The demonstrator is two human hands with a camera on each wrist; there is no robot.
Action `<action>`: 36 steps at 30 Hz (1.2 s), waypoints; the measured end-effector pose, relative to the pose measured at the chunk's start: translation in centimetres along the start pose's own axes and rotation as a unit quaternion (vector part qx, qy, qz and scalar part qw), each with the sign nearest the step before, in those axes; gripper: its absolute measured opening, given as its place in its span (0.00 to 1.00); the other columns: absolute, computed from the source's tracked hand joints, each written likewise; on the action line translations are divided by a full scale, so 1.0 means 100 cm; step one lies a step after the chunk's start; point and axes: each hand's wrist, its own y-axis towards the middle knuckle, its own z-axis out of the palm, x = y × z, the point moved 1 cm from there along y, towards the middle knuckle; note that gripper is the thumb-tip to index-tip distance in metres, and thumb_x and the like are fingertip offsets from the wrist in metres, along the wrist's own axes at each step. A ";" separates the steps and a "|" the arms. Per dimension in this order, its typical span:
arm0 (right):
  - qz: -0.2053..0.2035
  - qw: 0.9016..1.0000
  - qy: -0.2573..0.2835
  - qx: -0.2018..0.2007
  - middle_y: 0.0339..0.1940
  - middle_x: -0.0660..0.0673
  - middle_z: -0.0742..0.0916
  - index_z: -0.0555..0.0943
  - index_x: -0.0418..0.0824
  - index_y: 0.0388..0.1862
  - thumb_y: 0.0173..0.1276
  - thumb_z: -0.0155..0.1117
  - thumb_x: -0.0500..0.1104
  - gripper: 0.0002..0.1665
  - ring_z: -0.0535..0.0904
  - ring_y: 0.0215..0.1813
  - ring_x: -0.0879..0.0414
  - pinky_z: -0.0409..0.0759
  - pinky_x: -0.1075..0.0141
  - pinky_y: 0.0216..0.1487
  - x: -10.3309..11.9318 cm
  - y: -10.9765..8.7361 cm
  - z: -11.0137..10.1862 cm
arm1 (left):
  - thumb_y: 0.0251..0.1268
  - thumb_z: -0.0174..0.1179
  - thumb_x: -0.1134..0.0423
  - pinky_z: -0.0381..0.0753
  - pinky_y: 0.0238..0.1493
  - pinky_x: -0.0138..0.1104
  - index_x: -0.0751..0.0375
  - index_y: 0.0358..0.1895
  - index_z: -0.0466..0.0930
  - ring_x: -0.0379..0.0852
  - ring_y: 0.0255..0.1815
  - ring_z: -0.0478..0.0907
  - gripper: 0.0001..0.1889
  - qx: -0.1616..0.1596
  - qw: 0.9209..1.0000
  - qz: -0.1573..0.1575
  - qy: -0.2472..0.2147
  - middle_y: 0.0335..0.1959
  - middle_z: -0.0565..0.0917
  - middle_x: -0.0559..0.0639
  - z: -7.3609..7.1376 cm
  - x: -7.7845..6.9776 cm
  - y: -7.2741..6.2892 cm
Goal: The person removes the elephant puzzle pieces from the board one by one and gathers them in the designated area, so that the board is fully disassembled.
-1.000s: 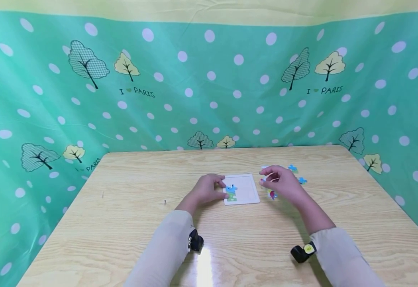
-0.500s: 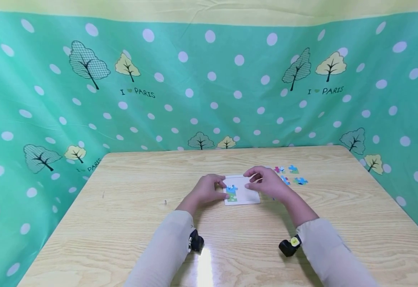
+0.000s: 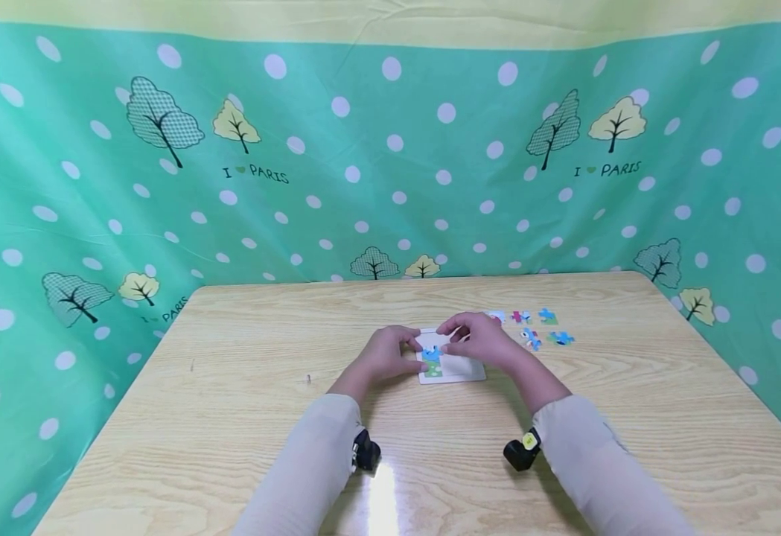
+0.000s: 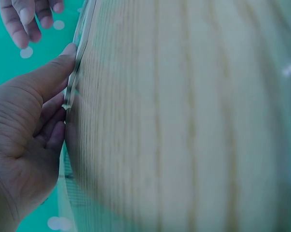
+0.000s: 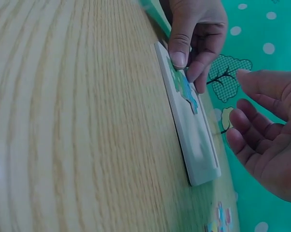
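A white puzzle tray (image 3: pixel 462 369) lies on the wooden table, with a few joined blue and green jigsaw pieces (image 3: pixel 433 365) along its left side. My left hand (image 3: pixel 386 353) holds the tray's left edge; in the right wrist view its thumb (image 5: pixel 179 57) rests at the joined pieces and its fingers bend at the far side. My right hand (image 3: pixel 479 339) hovers over the tray, fingers loosely bent and apart from the thumb. Seen in the right wrist view, the right hand (image 5: pixel 273 123) has nothing between its fingers and thumb.
Several loose jigsaw pieces (image 3: pixel 531 339) lie right of the tray, partly behind the right hand. A tiny object (image 3: pixel 308 379) sits on the table (image 3: pixel 263 432) to the left. A green dotted curtain (image 3: pixel 316 149) hangs behind the table.
My right hand has moved left, from above the loose pieces to over the tray, uncovering more of those pieces. The left hand and the tray have stayed put.
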 end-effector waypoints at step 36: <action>0.054 0.996 -0.058 0.036 0.40 0.47 0.82 0.85 0.39 0.49 0.57 0.74 0.34 0.19 0.73 0.42 0.53 0.76 0.61 0.47 -0.012 0.020 0.018 | 0.51 0.76 0.54 0.61 0.70 0.43 0.51 0.36 0.84 0.50 0.68 0.68 0.12 -0.005 1.000 0.005 -0.010 0.62 0.78 0.48 0.003 0.004 0.002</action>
